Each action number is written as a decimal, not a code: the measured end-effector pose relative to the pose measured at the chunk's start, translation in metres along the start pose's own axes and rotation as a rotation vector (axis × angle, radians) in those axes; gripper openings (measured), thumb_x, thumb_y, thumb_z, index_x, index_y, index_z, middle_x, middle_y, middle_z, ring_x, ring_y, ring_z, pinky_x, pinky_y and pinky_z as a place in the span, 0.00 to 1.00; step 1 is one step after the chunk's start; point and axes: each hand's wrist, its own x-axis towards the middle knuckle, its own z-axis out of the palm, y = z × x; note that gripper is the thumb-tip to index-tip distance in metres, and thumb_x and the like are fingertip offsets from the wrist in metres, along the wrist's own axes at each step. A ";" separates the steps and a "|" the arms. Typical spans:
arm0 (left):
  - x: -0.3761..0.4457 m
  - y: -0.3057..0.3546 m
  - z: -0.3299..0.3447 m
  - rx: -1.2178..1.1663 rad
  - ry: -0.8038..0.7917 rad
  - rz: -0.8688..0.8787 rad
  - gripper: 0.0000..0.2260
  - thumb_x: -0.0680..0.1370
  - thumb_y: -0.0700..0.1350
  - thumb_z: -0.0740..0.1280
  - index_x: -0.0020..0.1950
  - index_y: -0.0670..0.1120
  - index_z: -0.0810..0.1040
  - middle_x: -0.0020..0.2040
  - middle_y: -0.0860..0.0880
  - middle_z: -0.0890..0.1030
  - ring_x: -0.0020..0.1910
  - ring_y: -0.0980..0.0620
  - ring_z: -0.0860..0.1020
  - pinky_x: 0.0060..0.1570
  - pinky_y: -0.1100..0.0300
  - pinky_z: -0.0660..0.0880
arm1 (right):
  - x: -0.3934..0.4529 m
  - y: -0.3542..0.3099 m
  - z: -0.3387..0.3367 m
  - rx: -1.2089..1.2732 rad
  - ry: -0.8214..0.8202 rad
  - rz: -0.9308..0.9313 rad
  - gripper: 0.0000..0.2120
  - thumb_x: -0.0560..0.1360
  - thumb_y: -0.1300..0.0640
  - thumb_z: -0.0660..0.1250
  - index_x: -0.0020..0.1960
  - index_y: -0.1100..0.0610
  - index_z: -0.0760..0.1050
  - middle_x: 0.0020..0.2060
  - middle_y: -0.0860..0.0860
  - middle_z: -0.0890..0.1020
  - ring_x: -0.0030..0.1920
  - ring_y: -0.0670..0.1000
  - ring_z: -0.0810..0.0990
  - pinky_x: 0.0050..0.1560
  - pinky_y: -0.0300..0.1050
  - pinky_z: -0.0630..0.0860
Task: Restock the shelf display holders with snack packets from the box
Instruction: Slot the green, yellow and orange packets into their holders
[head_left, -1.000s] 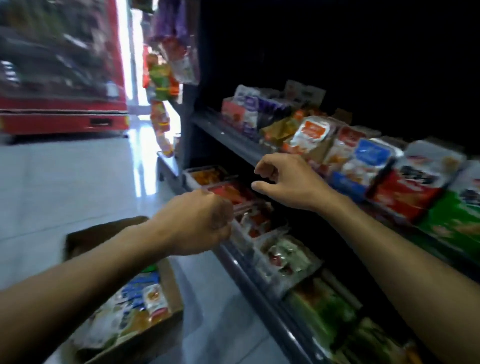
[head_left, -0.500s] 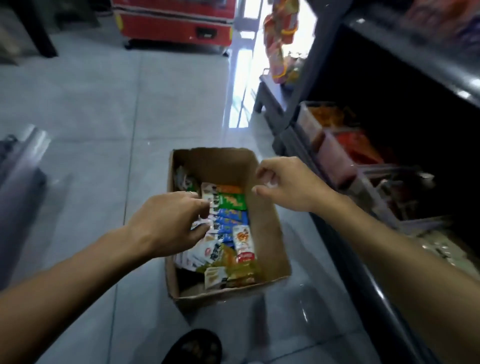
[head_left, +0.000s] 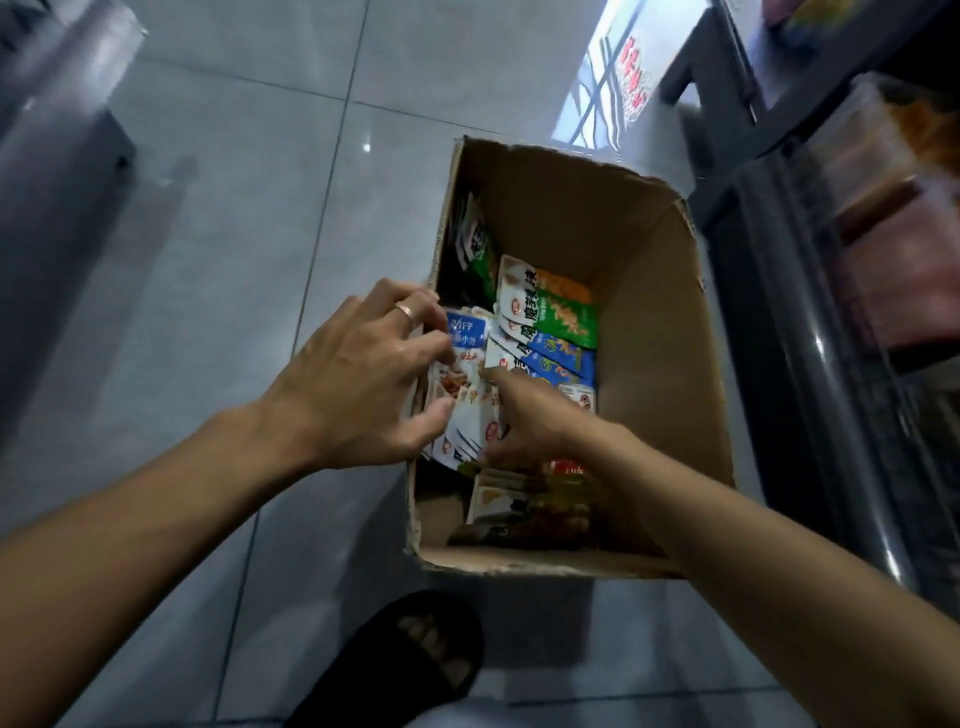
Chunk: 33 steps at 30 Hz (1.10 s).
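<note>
An open cardboard box (head_left: 660, 364) stands on the tiled floor and holds several snack packets in green, blue, white and brown. My left hand (head_left: 358, 379), with a ring on it, grips a bunch of blue-and-white packets (head_left: 467, 358) at the box's left wall, fingers and thumb curled round them. My right hand (head_left: 535, 421) reaches into the box from the right and touches the same bunch, its fingers hidden behind the packets. Green packets (head_left: 561, 306) lie just beyond the hands.
The dark shelf unit (head_left: 810, 322) runs along the right, with blurred clear display holders (head_left: 898, 228) of red and orange snacks. My foot in a black slipper (head_left: 410, 654) stands just in front of the box. Grey floor tiles (head_left: 208, 208) spread to the left.
My view has swung from the shelf down to the box. Both hands have dropped into the box, and my left hand has closed round the blue-and-white packets.
</note>
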 end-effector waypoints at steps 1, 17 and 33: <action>0.000 -0.001 0.001 -0.012 0.008 0.000 0.21 0.70 0.58 0.62 0.50 0.44 0.82 0.53 0.45 0.79 0.63 0.44 0.72 0.48 0.45 0.77 | 0.005 0.000 0.010 -0.041 0.025 -0.013 0.47 0.64 0.46 0.79 0.75 0.51 0.59 0.67 0.54 0.71 0.64 0.57 0.72 0.60 0.51 0.74; 0.007 -0.002 0.013 -0.097 0.071 -0.036 0.25 0.70 0.62 0.59 0.52 0.45 0.83 0.52 0.48 0.81 0.65 0.47 0.67 0.47 0.50 0.77 | -0.027 0.022 -0.048 0.691 0.321 0.148 0.03 0.76 0.57 0.71 0.45 0.55 0.78 0.45 0.55 0.83 0.47 0.56 0.84 0.50 0.56 0.82; 0.048 0.028 -0.014 -0.686 0.253 -0.294 0.22 0.71 0.44 0.76 0.62 0.46 0.73 0.49 0.54 0.80 0.46 0.53 0.81 0.44 0.65 0.79 | -0.067 -0.029 -0.118 1.503 0.414 -0.253 0.11 0.70 0.61 0.71 0.50 0.60 0.74 0.47 0.58 0.82 0.46 0.53 0.82 0.41 0.43 0.81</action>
